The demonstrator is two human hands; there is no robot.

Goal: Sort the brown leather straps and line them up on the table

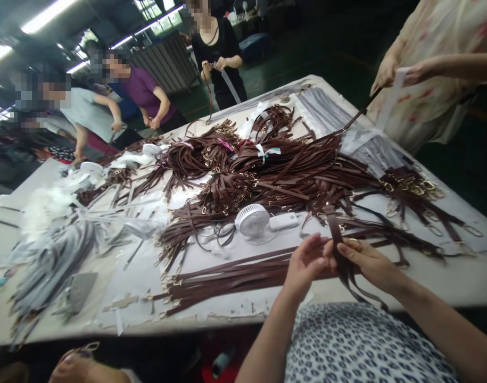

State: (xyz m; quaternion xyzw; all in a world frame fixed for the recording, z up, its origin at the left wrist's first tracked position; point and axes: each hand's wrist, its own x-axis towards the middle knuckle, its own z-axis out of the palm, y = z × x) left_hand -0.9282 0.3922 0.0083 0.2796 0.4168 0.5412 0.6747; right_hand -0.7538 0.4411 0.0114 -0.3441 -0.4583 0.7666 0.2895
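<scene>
A flat dark brown strap (336,230) is held up in front of my body at the table's near edge, its lower end hanging in a loop. My right hand (369,261) pinches it between thumb and fingers. From the other side, my left hand (310,261) has curled fingers on the same strap, the fingertips partly hidden behind it. A small gold-coloured loop shows at my right fingers. Just left of my hands, several long brown straps (235,279) with gold clasps lie side by side on the table.
A large heap of brown straps (307,170) fills the table's middle. A white handheld fan (253,222) lies before it. Grey straps (59,260) are bundled at left. Several people work around the table; another person's hand (81,367) with a gold clasp shows at bottom left.
</scene>
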